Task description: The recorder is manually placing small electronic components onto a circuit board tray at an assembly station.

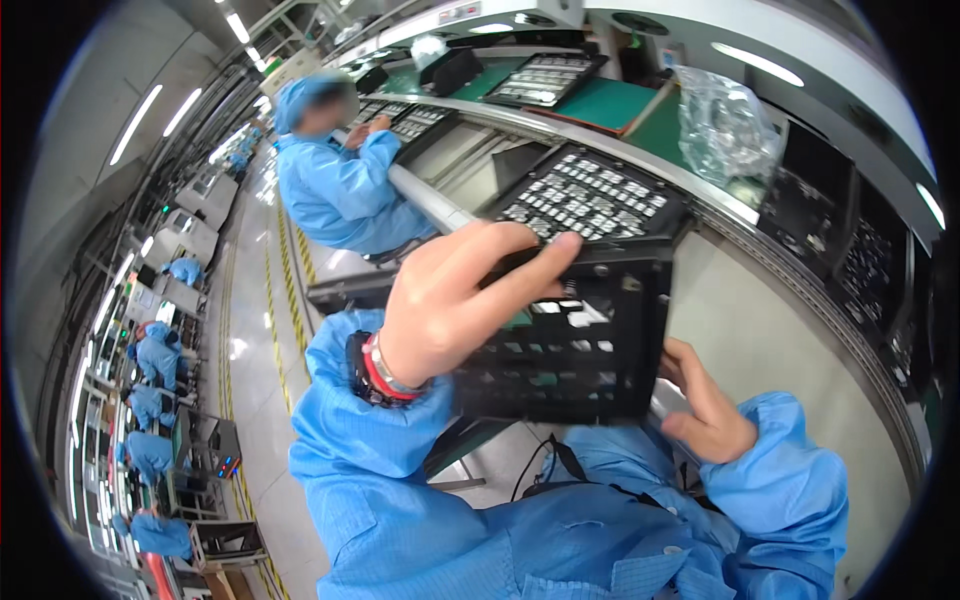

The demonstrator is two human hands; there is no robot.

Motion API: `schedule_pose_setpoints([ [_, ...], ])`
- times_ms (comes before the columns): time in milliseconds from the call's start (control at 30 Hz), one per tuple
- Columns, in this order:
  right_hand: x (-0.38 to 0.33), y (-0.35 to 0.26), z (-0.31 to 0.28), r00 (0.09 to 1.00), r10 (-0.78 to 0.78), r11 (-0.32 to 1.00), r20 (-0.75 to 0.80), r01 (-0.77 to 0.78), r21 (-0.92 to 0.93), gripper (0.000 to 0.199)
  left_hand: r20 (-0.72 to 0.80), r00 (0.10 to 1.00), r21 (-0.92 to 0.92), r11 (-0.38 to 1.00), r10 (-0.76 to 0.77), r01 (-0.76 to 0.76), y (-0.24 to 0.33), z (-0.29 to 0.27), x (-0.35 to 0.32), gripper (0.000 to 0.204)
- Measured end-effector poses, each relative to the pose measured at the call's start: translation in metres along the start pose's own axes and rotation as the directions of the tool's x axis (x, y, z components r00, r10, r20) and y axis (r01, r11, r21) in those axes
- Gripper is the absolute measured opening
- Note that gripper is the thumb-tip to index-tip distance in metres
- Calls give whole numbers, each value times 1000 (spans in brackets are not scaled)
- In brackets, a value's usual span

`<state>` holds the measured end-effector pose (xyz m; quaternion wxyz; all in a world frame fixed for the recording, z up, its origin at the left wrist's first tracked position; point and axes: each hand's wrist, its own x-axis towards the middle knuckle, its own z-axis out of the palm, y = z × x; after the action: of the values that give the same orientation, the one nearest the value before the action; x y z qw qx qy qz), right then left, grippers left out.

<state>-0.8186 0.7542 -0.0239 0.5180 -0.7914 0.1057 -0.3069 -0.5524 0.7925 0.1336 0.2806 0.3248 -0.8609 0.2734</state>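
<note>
A black slotted tray (632, 345) is tilted up on its side in front of me. My left hand (465, 295) grips its upper edge, with the thumb and fingers stretched along it; a red band and a dark strap circle that wrist. At the tray's lower right corner my right hand (705, 405) is curled against the edge, and its fingertips are partly hidden. Just behind stands another black tray (655, 228), filled with rows of small silvery parts (585, 195). Through the slots of the held tray, light patches show.
A conveyor line with a metal rail (430, 195) runs across ahead. A clear plastic bag (725, 125) lies on the green bench mat (660, 140). Black trays of dark parts (810, 200) sit at the right. A co-worker in blue (335, 180) handles trays at the far left.
</note>
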Motion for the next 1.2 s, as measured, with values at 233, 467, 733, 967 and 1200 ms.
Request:
schedule_pose_setpoints([
  [233, -85, -74, 1, 637, 157, 983, -754, -29, 180, 45, -19, 990, -365, 921, 140, -137, 44, 42, 97, 41],
  [467, -220, -75, -32, -7, 430, 901, -903, 66, 428, 37, 134, 971, -648, 724, -196, 236, 48, 200, 75, 56],
  [733, -312, -42, -81, -276, 701, 690, -657, 31, 723, 45, 900, 283, 27, -689, 333, 725, 161, 321, 78, 49],
  [967, -322, -27, -139, -213, 732, 658, -647, -27, 753, 45, 935, 216, 19, -650, 280, 760, 166, 354, 111, 49],
  [1200, -323, -35, -140, -178, 757, 634, -628, -29, 773, 46, 944, 180, 54, -669, 275, 741, 168, 365, 105, 55],
])
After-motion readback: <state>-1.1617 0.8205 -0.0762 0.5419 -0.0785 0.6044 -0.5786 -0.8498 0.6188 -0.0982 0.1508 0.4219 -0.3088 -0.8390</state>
